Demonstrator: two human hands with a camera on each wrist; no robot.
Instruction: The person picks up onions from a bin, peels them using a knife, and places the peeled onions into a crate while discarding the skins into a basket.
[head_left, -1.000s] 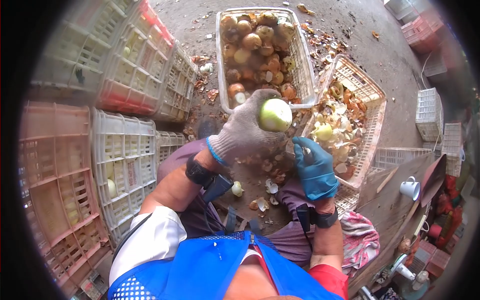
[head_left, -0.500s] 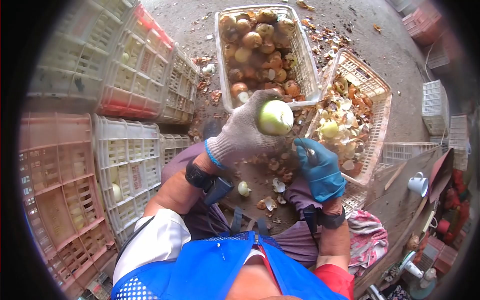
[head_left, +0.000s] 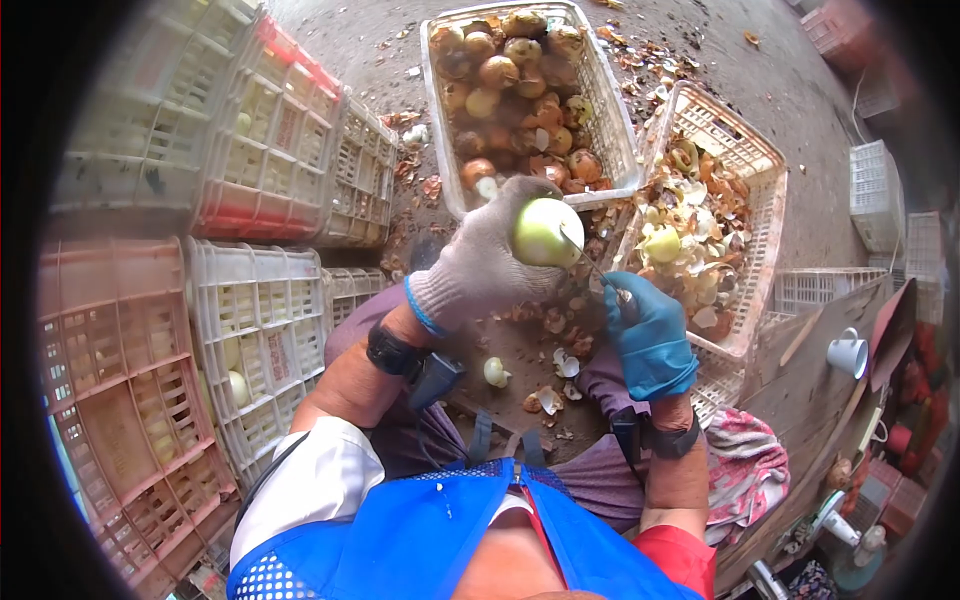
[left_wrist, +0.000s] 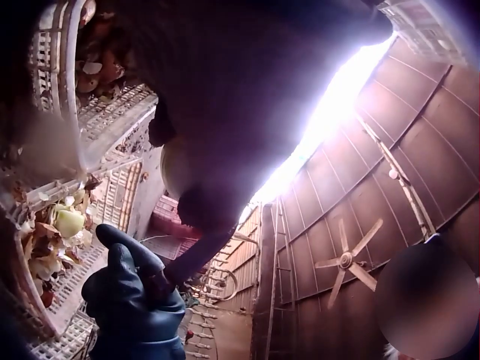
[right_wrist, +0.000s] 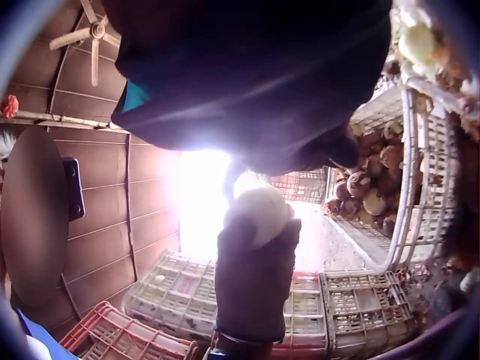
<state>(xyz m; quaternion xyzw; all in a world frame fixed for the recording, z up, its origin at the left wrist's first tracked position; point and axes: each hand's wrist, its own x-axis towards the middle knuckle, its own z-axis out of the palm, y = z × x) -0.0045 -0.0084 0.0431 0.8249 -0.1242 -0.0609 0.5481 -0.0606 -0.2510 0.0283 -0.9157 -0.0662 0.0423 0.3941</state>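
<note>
Two gloved hands are seen above the lap, beyond a blue vest (head_left: 400, 540). By the left hand (head_left: 480, 255), in a greyish knit glove, a peeled onion (head_left: 546, 232) is gripped, with the fingers curled round its far side and its pale green-white face turned towards the right. By the right hand (head_left: 652, 335), in a teal rubber glove, a small knife (head_left: 625, 297) is held in curled fingers. Its thin blade is pointed at the onion and is seen across its right side (whether the skin is being cut cannot be told).

Below the hands, a small pale onion piece (head_left: 496, 372) and some broken skins (head_left: 548, 400) are strewn on the floor between the knees. Beside the right forearm, a pink-and-white cloth (head_left: 745, 470) is bunched, and a white mug (head_left: 847, 353) is set on a wooden board (head_left: 790, 400) further right. To the left, a reddish crate (head_left: 120, 350) and a white crate (head_left: 255, 330) are stood side by side, with pale onions seen through the slats.

Ahead, the scrap crate (head_left: 765, 230) is heaped with peelings and set at a slant beside the onion crate (head_left: 606, 110), where unpeeled brown onions (head_left: 498, 72) are piled. Overhead, a ceiling fan (left_wrist: 346, 260) is shown in the left wrist view.
</note>
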